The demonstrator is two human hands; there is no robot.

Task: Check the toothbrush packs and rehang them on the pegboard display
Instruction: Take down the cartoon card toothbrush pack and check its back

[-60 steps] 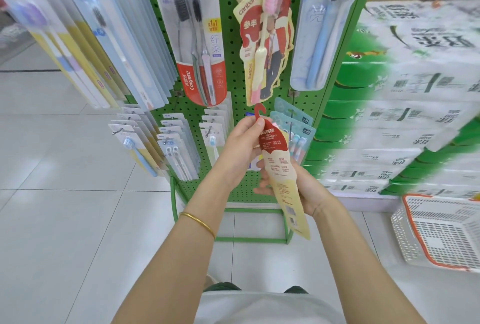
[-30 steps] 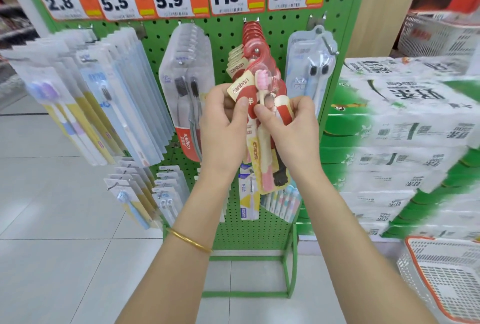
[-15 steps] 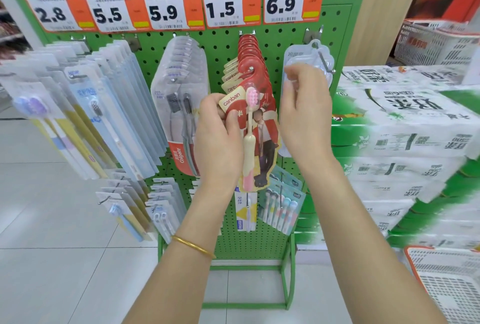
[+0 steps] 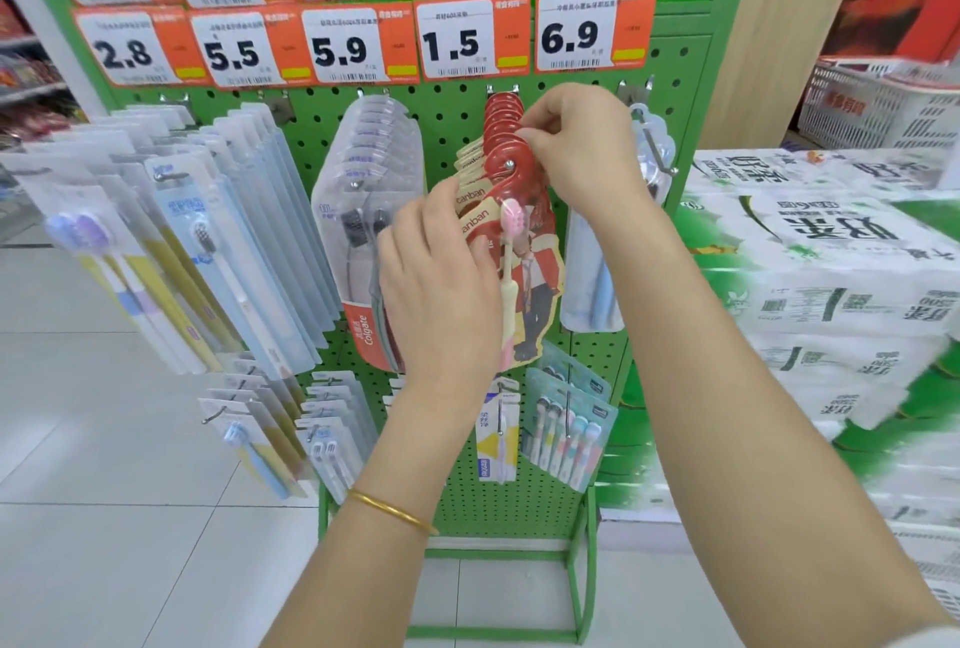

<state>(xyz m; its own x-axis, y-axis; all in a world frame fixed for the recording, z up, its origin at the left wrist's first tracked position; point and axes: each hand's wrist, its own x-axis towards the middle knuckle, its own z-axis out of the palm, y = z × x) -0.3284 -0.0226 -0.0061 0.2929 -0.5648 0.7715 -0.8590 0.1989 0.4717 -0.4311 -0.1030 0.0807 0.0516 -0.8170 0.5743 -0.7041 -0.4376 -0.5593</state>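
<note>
A bunch of red and cream toothbrush packs (image 4: 524, 252) hangs from a metal peg on the green pegboard (image 4: 452, 122) under the 1.5 price tag. The front pack shows a pink-headed brush. My left hand (image 4: 436, 283) grips the left edge of the packs at mid-height, fingers curled round them. My right hand (image 4: 576, 148) pinches the red hanger tops near the peg's tip. The lower right part of the packs is hidden by nothing, the upper right by my right hand.
Clear twin-brush packs (image 4: 363, 231) hang to the left, a blue pack (image 4: 597, 283) to the right, smaller packs (image 4: 566, 429) below. Rows of long packs (image 4: 218, 252) jut out at far left. Stacked tissue bales (image 4: 831, 294) stand on the right. Price tags (image 4: 457, 41) line the top.
The red pack went from low in both hands up onto the peg. My right hand then moved from the blue pack's peg left to the red hanger tops; my left hand stayed on the packs.
</note>
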